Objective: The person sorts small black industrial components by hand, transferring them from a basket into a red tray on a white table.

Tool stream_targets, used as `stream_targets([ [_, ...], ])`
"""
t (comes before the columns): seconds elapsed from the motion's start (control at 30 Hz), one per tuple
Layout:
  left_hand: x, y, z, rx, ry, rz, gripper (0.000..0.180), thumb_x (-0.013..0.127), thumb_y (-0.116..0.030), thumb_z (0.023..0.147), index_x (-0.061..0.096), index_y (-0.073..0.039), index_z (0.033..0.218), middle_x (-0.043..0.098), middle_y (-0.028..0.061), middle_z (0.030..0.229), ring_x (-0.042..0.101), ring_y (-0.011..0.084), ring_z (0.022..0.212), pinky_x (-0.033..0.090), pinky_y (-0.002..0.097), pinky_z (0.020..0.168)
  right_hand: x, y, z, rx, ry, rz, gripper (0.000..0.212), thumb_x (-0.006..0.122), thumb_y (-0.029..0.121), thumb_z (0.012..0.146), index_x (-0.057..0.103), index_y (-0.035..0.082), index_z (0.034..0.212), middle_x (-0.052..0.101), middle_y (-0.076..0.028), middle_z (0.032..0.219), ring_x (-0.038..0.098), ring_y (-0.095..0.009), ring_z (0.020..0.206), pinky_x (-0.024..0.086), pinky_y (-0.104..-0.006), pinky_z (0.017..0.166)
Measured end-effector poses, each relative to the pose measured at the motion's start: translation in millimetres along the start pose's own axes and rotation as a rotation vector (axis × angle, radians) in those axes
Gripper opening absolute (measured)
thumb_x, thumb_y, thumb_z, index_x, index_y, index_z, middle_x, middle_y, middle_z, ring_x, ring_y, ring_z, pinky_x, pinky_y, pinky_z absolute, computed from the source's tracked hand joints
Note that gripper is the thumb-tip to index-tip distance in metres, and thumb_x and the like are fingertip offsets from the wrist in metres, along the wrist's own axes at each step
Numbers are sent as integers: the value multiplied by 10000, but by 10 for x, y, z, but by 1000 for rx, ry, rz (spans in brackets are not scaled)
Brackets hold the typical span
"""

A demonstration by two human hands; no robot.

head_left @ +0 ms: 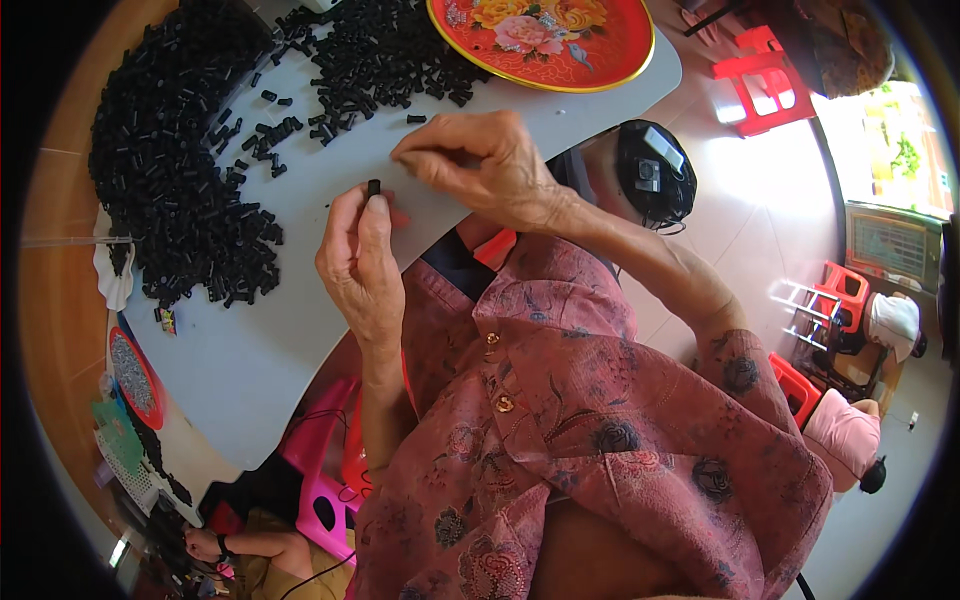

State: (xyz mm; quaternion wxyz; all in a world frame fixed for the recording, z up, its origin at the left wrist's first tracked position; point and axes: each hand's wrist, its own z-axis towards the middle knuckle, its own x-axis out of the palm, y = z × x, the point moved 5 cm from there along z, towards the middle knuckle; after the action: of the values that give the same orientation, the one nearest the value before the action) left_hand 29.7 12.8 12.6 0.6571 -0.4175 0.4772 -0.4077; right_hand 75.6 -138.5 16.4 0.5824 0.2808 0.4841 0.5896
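L hand (pixel 362 270) pinches a small blk cylinder (pixel 374 188) btwn thumb & fingers, ctr-left of frame. R hand (pixel 492 168) is just up & right of it, fingers bent, grip narrow; can't tell if holding anything. Big blk pile (pixel 180 160) upper left, red floral tray (pixel 600 62) up top, pale table (pixel 235 375) below.

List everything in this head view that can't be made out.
All in the head view:
Lower end of the black piece: hidden by the left hand gripping it.
Whether the right hand holds anything: its own curled shape hides the spot.
Far side of the red flowered tray: cut off by the top edge.
Bottom of the large black heap: buried under its top layer.
Silver bits: too small to tell apart.
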Motion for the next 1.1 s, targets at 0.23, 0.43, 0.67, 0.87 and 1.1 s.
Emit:
stream_targets([
  [0.23,-3,-7,-33,32,5,-10,180,543,-152,921,599,17,952,576,39,699,510,89,631,414,233,572,-101,28,334,-290,178,-562,140,630,77,736,603,-7,844,568,-147,786,608,-333,698,509,-386,618],
  [0.43,11,-6,-24,62,5,3,182,547,-161,922,601,10,954,564,31,673,502,86,620,398,229,552,31,-52,428,-312,298,-729,182,628,77,746,634,13,916,586,-138,813,604,-322,691,489,-386,599],
  [0.67,14,-31,-17,-37,18,2,247,522,-177,899,625,27,991,622,68,742,549,123,682,442,266,665,-68,-91,350,278,209,74,174,641,147,805,685,7,898,652,-71,698,594,-114,591,494,-255,562],
  [0.87,111,-49,34,-28,46,-57,188,557,-151,912,616,11,989,565,20,701,476,67,629,381,215,571,-2,-217,232,394,252,324,198,629,167,888,667,11,1004,618,-1,749,562,-47,658,478,-204,571],
  [1.1,141,-46,48,11,45,-9,171,552,-137,915,610,14,971,542,12,678,456,64,615,377,222,551,-11,-196,200,315,228,355,160,641,147,881,680,15,964,620,-1,730,556,-39,639,482,-194,570],
])
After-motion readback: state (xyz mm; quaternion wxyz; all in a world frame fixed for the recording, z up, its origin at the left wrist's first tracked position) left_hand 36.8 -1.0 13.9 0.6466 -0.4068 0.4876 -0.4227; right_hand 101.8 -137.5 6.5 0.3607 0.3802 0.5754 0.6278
